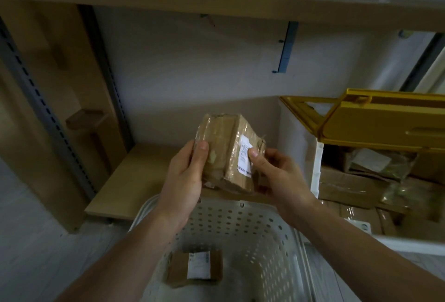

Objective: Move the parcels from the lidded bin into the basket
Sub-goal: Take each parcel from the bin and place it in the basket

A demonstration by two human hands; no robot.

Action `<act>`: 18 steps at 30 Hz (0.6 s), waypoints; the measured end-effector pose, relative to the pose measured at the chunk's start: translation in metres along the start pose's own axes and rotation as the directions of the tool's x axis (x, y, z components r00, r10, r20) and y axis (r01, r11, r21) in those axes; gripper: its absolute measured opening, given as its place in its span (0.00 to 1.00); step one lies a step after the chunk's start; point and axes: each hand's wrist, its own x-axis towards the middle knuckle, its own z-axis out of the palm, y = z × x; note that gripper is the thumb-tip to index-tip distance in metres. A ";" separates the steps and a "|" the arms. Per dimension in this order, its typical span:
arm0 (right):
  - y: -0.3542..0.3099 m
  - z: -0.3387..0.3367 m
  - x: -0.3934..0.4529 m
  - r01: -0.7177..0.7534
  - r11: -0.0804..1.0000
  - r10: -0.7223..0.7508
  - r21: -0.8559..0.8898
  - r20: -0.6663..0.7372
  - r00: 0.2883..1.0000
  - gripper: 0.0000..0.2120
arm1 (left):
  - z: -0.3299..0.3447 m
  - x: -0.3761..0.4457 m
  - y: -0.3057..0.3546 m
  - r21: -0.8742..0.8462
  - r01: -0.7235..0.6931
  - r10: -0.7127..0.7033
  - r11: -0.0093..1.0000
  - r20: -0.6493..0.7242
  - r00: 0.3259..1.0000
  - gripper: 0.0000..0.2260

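A taped brown cardboard parcel (225,147) with a white label hangs above the far rim of the white perforated basket (255,236). My left hand (185,176) grips its left side and my right hand (277,176) grips its right side, thumb on the label. Another brown parcel (195,268) with a white label lies on the basket's floor. To the right stands the white bin (316,169) with its yellow lid (375,123) raised; several more brown parcels (361,181) lie inside it.
A low wooden shelf board (134,181) runs behind the basket, below a white back wall. A wooden side panel and a grey slotted upright (48,109) stand at the left. A wooden shelf (216,3) spans overhead.
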 end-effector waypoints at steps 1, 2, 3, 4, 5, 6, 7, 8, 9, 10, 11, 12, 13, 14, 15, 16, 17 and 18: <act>0.000 0.000 0.001 0.033 0.999 -0.034 -0.014 -0.049 0.998 0.22 | -0.002 0.000 0.000 0.021 -0.022 0.023 1.000 -0.024 0.999 0.12; -0.001 0.000 0.001 0.073 0.997 -0.076 -0.036 -0.094 0.993 0.19 | -0.005 0.000 0.001 0.026 -0.034 0.036 0.999 -0.046 0.998 0.10; -0.002 0.000 0.002 0.112 0.992 -0.119 -0.062 -0.129 0.984 0.15 | -0.007 0.000 0.002 0.014 -0.033 0.033 0.999 -0.059 0.998 0.10; -0.003 0.000 0.003 0.150 0.985 -0.161 -0.086 -0.149 0.976 0.12 | -0.009 0.000 0.003 -0.012 -0.019 0.019 1.000 -0.063 0.998 0.11; -0.004 0.000 0.003 0.187 0.976 -0.203 -0.114 -0.157 0.967 0.11 | -0.011 0.000 0.004 -0.043 -0.005 0.002 0.999 -0.060 0.998 0.12; -0.006 0.001 0.002 0.221 0.965 -0.242 -0.141 -0.154 0.958 0.10 | -0.012 -0.001 0.004 -0.072 0.003 -0.007 0.997 -0.054 0.999 0.12; -0.007 0.002 0.001 0.249 0.954 -0.274 -0.166 -0.148 0.950 0.10 | -0.012 -0.001 0.005 -0.097 0.005 -0.009 0.995 -0.045 0.999 0.15; -0.009 0.003 -0.001 0.271 0.945 -0.299 -0.184 -0.140 0.944 0.10 | -0.012 -0.002 0.006 -0.121 0.002 -0.007 0.993 -0.036 0.999 0.19; -0.009 0.004 -0.002 0.293 0.937 -0.321 -0.192 -0.134 0.938 0.09 | -0.012 -0.002 0.006 -0.148 0.008 -0.012 0.989 -0.025 1.000 0.25; -0.010 0.006 -0.004 0.318 0.928 -0.346 -0.196 -0.130 0.929 0.09 | -0.012 -0.002 0.007 -0.171 0.023 -0.026 0.985 -0.016 1.000 0.28; -0.011 0.008 -0.006 0.347 0.915 -0.377 -0.206 -0.129 0.917 0.08 | -0.013 -0.002 0.007 -0.187 0.043 -0.046 0.981 -0.013 0.999 0.30; -0.012 0.010 -0.008 0.373 0.900 -0.407 -0.226 -0.126 0.905 0.08 | -0.013 -0.002 0.007 -0.202 0.059 -0.064 0.978 -0.014 0.998 0.30; -0.012 0.011 -0.009 0.390 0.886 -0.428 -0.253 -0.119 0.896 0.07 | -0.013 -0.002 0.007 -0.222 0.073 -0.080 0.972 -0.024 0.997 0.30; -0.013 0.012 -0.010 0.398 0.875 -0.439 -0.275 -0.103 0.893 0.07 | -0.013 -0.002 0.006 -0.249 0.081 -0.095 0.965 -0.042 0.995 0.29; -0.014 0.013 -0.012 0.399 0.870 -0.438 -0.291 -0.080 0.896 0.07 | -0.013 -0.001 0.006 -0.276 0.085 -0.106 0.957 -0.062 0.992 0.29; -0.015 0.014 -0.013 0.391 0.872 -0.423 -0.293 -0.052 0.905 0.09 | -0.013 -0.001 0.006 -0.302 0.087 -0.115 0.949 -0.077 0.990 0.29; -0.014 0.015 -0.014 0.377 0.883 -0.398 -0.279 -0.021 0.917 0.11 | -0.013 0.000 0.005 -0.329 0.090 -0.124 0.940 -0.085 0.989 0.29; -0.013 0.015 -0.016 0.356 0.902 -0.365 -0.244 0.010 0.931 0.14 | -0.012 0.000 0.005 -0.351 0.092 -0.129 0.932 -0.084 0.988 0.29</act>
